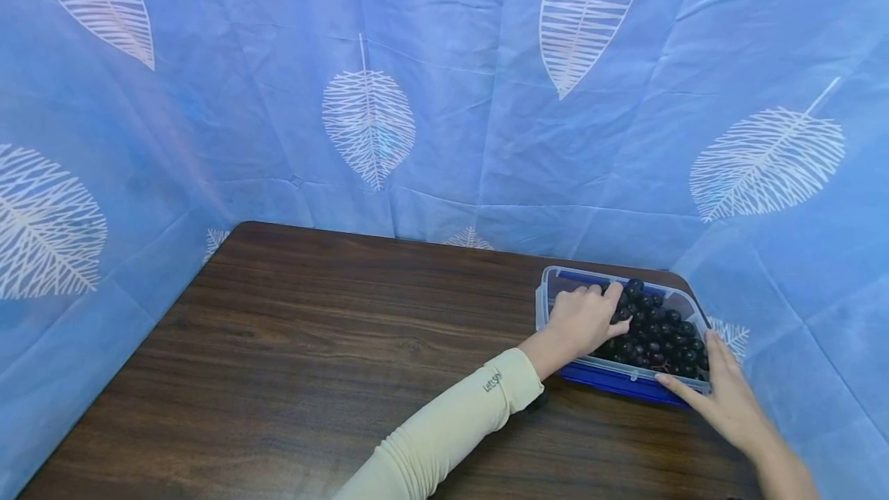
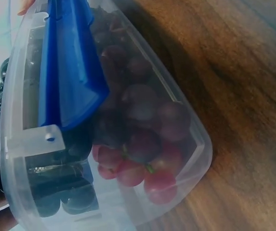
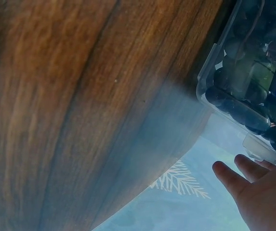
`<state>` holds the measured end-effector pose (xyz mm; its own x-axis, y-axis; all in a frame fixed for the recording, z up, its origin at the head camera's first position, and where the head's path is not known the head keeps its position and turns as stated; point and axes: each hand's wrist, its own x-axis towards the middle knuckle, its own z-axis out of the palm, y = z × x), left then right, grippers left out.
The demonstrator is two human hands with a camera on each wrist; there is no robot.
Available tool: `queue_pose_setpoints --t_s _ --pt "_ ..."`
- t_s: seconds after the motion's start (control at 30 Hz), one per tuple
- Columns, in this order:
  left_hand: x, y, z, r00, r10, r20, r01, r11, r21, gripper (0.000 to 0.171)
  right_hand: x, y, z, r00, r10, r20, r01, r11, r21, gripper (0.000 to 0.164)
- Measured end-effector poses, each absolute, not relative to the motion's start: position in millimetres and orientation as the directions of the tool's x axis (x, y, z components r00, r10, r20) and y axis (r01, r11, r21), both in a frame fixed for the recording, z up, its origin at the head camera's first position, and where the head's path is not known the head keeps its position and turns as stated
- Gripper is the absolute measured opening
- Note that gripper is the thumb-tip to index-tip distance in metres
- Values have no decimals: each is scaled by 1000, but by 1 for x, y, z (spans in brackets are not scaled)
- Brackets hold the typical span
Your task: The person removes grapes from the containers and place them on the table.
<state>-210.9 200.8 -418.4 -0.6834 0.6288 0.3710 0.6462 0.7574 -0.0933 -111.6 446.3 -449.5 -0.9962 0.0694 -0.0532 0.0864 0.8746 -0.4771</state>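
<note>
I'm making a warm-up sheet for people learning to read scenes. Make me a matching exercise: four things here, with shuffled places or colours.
Things
1. grapes
2. sleeve
3. right hand
4. curtain

Places or colours
A. at the container's right end in the head view
B. blue, white leaf pattern
C. inside the clear container
D. pale cream

Pairs: 1-C, 2-D, 3-A, 4-B

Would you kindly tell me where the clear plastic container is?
In the head view, the clear plastic container, holding grapes, sits at right by the far right corner of the wooden table.
</note>
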Motion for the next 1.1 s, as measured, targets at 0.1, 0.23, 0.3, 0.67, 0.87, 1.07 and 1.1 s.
queue_pose_setpoints --t_s 0.1,0.23,0.3,0.67,0.87,1.07,1.1 --pt "-213 200 -418 -647 631 427 662 743 -94 49 -112 446 -450 -996 72 -51 88 874 -478 117" --pt "-215 199 -416 -600 618 508 679 729 -85 54 -111 446 -450 -996 74 -43 85 873 -480 117" --pt "-215 199 -414 -570 608 553 684 724 -91 54 -111 446 -450 -996 73 -41 84 874 -479 117" --pt "-218 194 -391 -486 573 660 683 720 -121 52 -110 446 -450 -996 70 -46 84 873 -481 117" --pt "-222 187 -381 -425 519 741 683 722 -114 52 -110 445 -452 -997 67 -31 74 869 -490 116" --pt "-224 182 -375 -415 499 761 685 721 -99 52 -111 445 -451 -998 64 -28 69 869 -490 115" --pt "-224 181 -373 -417 495 763 689 719 -90 52 -111 445 -451 -998 64 -27 69 869 -490 115"
